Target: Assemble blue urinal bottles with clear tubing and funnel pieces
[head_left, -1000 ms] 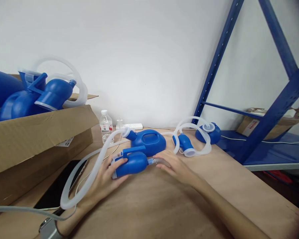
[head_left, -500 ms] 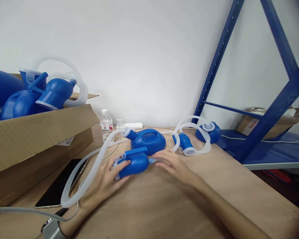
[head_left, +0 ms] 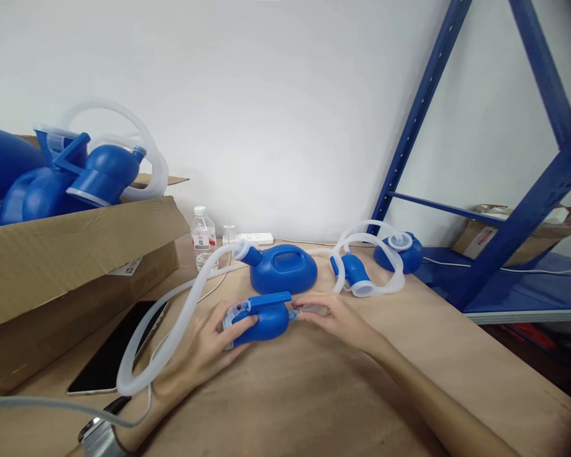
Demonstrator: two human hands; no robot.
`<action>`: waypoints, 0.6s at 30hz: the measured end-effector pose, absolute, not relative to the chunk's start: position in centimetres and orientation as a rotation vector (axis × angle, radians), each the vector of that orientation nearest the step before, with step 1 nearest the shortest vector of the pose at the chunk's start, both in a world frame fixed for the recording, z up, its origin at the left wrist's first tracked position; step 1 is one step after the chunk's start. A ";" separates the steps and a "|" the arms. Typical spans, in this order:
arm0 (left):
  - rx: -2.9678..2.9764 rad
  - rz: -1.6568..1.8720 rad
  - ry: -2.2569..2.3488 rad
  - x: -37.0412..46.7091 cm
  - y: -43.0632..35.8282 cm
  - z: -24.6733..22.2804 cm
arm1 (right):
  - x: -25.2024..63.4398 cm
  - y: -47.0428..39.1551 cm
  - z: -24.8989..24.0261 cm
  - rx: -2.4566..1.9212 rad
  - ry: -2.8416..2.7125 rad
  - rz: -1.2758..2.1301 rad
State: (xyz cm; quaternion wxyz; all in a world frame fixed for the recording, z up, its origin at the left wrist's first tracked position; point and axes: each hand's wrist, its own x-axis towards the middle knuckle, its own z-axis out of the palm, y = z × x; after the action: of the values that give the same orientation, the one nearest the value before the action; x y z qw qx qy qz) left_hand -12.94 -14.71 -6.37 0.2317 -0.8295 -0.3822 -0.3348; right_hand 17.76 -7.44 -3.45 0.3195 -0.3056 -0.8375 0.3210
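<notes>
Blue funnel piece lies just above the table, its wide end clasped by the left hand; the right hand pinches the tube at its neck. Behind sits a blue jug; a box stands left.

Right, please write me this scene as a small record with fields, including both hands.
left hand: fingers around the wide end of a small blue bottle
right hand: fingers on the clear tube at its narrow end
behind them: blue jug, white hose at its mouth
left side: open cardboard box holding blue containers; black tablet
near wall: water bottle, power strip
right side: blue shelf
</notes>
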 end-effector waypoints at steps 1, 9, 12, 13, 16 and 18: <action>-2.288 -0.906 -1.048 -13.0 -14.8 -6.3 | 17.7 -7.5 -3.3 -0.820 -2.198 0.879; -2.285 -0.947 -1.017 -13.0 -14.8 -5.9 | 17.2 -7.6 -3.0 -0.956 -2.006 0.975; -2.309 -0.961 -1.009 -12.9 -14.9 -5.6 | 16.9 -7.6 -3.4 -0.960 -1.950 1.053; -2.318 -0.964 -0.998 -12.9 -14.9 -5.5 | 16.8 -7.5 -3.5 -0.965 -1.934 1.085; -2.349 -0.973 -0.937 -13.0 -15.0 -5.3 | 16.5 -7.5 -3.7 -0.996 -1.880 1.191; -2.396 -0.998 -0.952 -13.0 -15.0 -5.5 | 16.3 -7.5 -3.8 -1.029 -1.856 1.221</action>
State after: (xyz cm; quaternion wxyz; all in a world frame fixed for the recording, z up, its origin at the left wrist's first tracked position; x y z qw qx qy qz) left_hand -13.04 -15.02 -5.50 0.1877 -0.8513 -0.3382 -0.3545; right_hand 16.29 -7.45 -3.79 0.3398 -0.3955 -0.7129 0.4689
